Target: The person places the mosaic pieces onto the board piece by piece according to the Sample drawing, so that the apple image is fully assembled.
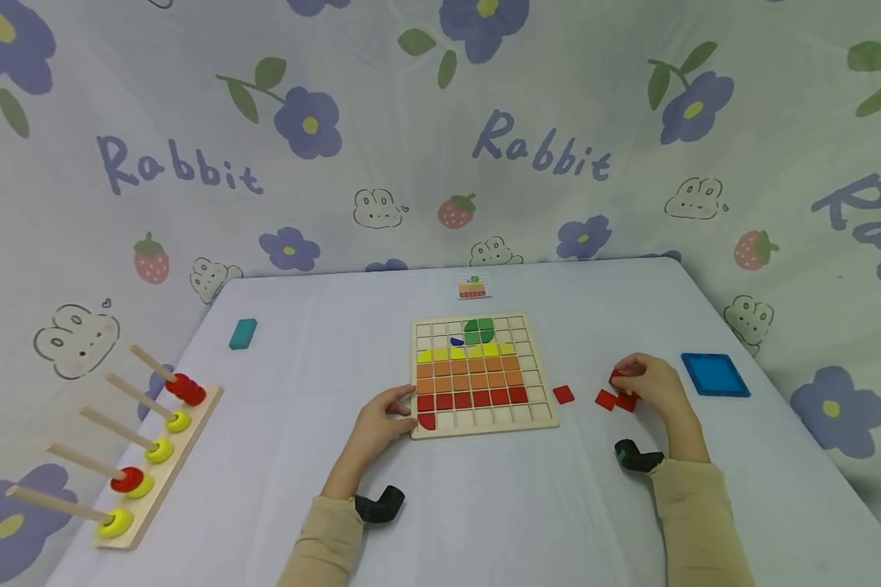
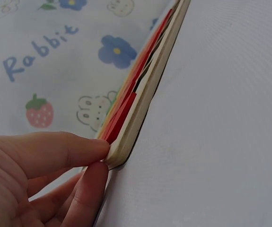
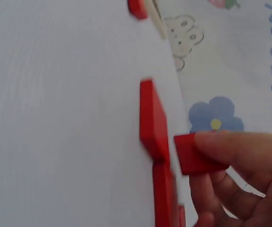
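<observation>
My left hand (image 1: pixel 377 424) pinches the front left corner of a wooden grid board (image 1: pixel 483 418) between thumb and finger. Rows of red, orange and yellow tiles fill much of the board, with green pieces and a small blue one above them. A rounded red piece (image 1: pixel 427 421) lies in the corner cell by that hand. To the right of the board, my right hand (image 1: pixel 655 390) pinches a red square tile (image 3: pixel 190 158), raised beside other red tiles (image 1: pixel 605 399) on the table. A single red tile (image 1: pixel 564 395) lies near the board's right edge.
A small pattern card (image 1: pixel 473 286) lies behind the board. On the left stand a wooden peg rack (image 1: pixel 183 465) with red and yellow rings and a teal block (image 1: pixel 243 333). A blue tray (image 1: pixel 715 375) is at the right edge. A printed curtain hangs behind.
</observation>
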Demonstrator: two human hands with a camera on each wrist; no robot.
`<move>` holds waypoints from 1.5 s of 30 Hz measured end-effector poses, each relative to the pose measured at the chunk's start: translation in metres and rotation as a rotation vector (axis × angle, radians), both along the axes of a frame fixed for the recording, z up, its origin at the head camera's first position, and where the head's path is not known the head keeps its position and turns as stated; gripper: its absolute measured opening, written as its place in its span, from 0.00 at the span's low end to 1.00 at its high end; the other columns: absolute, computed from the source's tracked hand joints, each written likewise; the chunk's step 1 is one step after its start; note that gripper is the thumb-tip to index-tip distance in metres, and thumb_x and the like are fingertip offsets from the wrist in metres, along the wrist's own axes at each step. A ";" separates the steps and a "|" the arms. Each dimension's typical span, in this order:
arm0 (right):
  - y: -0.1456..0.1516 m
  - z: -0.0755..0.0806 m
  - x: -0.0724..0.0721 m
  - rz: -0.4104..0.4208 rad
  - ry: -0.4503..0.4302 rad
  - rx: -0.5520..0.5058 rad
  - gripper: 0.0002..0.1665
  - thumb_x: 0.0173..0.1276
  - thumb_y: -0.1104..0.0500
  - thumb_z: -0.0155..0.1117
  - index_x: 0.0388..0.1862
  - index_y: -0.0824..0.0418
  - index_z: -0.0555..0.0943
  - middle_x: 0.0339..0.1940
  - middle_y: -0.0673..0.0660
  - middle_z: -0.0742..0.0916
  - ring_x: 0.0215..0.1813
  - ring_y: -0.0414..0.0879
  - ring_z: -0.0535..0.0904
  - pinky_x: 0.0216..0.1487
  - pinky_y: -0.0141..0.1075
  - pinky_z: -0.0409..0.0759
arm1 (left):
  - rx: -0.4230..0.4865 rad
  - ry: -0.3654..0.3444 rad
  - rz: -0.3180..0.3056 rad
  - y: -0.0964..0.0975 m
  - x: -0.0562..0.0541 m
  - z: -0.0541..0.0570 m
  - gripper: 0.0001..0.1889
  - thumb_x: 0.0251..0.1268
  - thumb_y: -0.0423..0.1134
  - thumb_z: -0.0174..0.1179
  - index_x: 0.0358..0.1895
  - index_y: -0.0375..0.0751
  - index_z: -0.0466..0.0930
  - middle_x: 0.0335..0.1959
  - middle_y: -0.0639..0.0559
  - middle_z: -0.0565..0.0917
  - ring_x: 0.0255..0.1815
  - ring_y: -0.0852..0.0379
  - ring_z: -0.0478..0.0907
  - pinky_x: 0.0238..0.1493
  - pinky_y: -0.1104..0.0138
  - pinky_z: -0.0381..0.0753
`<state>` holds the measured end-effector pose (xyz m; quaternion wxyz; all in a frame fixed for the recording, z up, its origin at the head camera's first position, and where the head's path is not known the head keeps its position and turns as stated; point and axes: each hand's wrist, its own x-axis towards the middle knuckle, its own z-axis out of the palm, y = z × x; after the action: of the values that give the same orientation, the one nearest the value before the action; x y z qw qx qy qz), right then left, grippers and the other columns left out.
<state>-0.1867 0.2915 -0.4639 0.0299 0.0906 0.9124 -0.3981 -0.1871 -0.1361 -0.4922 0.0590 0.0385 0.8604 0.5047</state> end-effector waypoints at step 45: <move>-0.232 -0.003 0.004 0.296 0.080 -0.169 0.09 0.50 0.65 0.71 0.31 0.59 0.81 0.25 0.50 0.80 0.30 0.44 0.73 0.29 0.32 0.73 | -0.004 0.004 -0.021 0.001 0.004 0.008 0.27 0.48 0.30 0.65 0.57 0.44 0.76 0.33 0.50 0.81 0.35 0.57 0.74 0.33 0.67 0.72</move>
<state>-0.1829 0.0592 -0.4665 0.0594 -0.0634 0.8795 -0.4679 -0.1833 -0.1355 -0.4844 0.0625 0.0485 0.8610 0.5024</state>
